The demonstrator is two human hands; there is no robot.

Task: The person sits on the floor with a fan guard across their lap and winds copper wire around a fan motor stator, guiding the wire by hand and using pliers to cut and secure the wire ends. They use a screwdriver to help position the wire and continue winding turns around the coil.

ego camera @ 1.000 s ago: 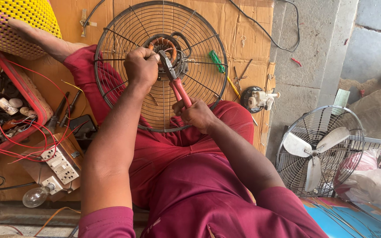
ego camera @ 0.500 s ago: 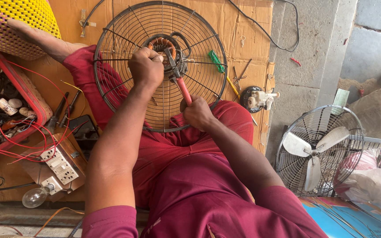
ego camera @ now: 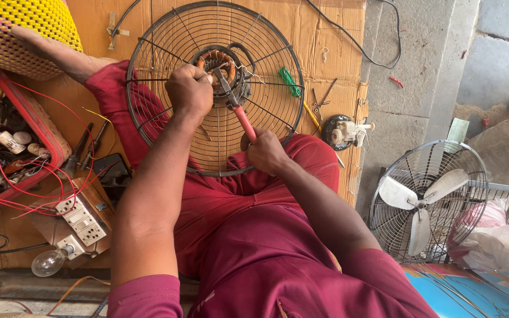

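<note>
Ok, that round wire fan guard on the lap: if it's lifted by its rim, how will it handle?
The fan guard is thin open wire, so probably light and a bit springy at the rim. The motor with copper windings at its hub likely makes it centre-heavy. Being round, it may roll if stood on edge.

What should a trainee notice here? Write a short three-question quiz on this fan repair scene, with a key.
1. True or false: the right hand grips the red-handled pliers.
2. Where does the left hand rest? A) on the light bulb B) at the motor inside the fan guard C) on the green screwdriver
3. What stands at the right with white blades?

Key: 1 true; 2 B; 3 a second fan.
</note>
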